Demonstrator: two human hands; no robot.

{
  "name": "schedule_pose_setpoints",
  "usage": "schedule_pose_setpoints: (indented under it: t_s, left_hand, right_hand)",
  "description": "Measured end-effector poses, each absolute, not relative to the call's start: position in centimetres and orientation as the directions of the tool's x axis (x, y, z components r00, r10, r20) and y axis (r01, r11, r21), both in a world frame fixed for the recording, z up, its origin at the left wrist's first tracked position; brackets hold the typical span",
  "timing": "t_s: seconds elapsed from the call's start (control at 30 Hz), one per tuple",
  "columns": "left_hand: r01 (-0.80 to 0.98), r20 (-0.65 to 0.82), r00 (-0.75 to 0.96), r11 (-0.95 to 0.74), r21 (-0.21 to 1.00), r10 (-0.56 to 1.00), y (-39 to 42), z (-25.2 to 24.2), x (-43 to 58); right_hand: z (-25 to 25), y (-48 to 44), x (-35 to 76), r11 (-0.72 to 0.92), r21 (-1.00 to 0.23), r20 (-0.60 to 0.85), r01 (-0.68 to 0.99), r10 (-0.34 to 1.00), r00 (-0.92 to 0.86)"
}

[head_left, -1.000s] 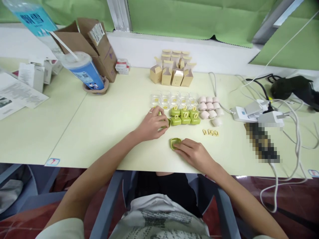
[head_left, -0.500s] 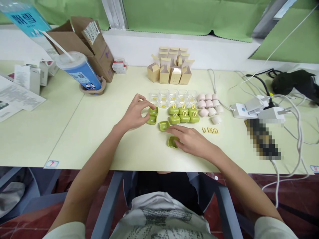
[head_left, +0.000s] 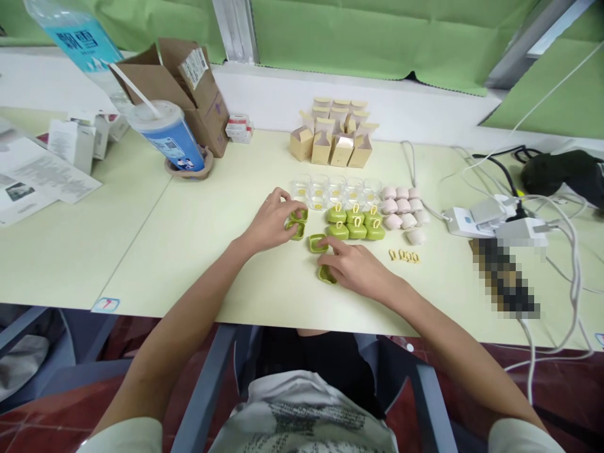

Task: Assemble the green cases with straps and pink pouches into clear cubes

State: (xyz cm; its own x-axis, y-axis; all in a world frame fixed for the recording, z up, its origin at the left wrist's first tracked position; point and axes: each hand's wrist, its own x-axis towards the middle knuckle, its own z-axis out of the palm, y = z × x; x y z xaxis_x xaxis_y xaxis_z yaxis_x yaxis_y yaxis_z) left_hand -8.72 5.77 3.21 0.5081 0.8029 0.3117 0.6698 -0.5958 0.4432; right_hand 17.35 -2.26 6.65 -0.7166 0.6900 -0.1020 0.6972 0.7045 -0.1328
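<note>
Four hollow green shells (head_left: 316,245) sit behind the tabletop's (head_left: 264,292) near edge. The right hand (head_left: 353,267) spreads over the nearest two, unclenched; I cannot tell whether the left hand (head_left: 268,221) grips the others. Room opens left; green looped cases (head_left: 357,232) crowd right.

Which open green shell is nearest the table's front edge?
The front green shell, partly covered by the right hand. The other three sit farther back: one at that hand's upper fingertip, two beside the left hand.
</note>
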Motion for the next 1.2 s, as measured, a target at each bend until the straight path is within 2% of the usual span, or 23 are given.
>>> schedule_pose_setpoints:
  t_s: [0.2,0.5,0.67,0.93,1.2]
  left_hand:
    - [0.68,0.319,0.516,-0.606,0.413,0.795,5.8,3.0,-8.6]
    - [0.694,0.328,0.489,-0.588,0.414,0.808,6.0,2.7,-8.6]
    - [0.702,0.31,0.479,-0.57,0.427,0.821,6.0,3.0,-8.9]
    - [0.696,0.321,0.475,-0.573,0.432,0.819,5.9,2.8,-8.7]
    - [0.699,0.35,0.437,-0.558,0.447,0.828,5.8,2.2,-8.0]
  right_hand:
    - [6.7,-2.5,17.3,0.626,-0.068,-0.09,0.777,0.772,-0.629]
    - [6.8,0.1,15.0,0.515,-0.16,-0.084,0.842,0.843,-0.531]
    - [7.2,2.4,13.4,0.451,-0.128,-0.092,0.883,0.882,-0.463]
    - [7.8,4.1,12.6,0.495,-0.039,-0.052,0.868,0.866,-0.497]
    - [7.6,5.3,12.8,0.523,-0.049,-0.023,0.851,0.851,-0.525]
